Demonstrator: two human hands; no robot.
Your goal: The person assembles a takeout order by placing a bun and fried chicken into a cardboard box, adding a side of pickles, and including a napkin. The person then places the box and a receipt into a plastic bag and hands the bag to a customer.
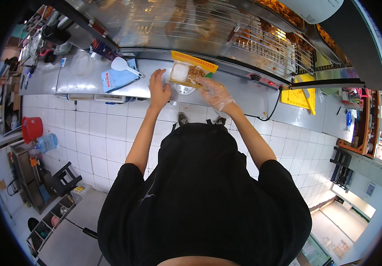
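A yellow takeaway box [186,83] stands with its lid flap raised on a small scale [184,90] on the steel counter. White rice [180,72] fills its left side, and chopped brown meat [195,73] lies on the right. My left hand [159,91] is bare and open just left of the box, fingers apart and holding nothing. In a clear plastic glove, my right hand [217,94] is at the box's near right corner. Its fingers are drawn together by the meat, and I cannot make out what they hold.
A white rice paddle [124,66] lies on a blue packet [116,80] to the left. Behind the counter [248,95] is a glass-fronted cabinet with wire racks [266,48]. A yellow cutting board [294,99] with a cleaver [308,98] is at right. A black cord [274,108] hangs over the edge.
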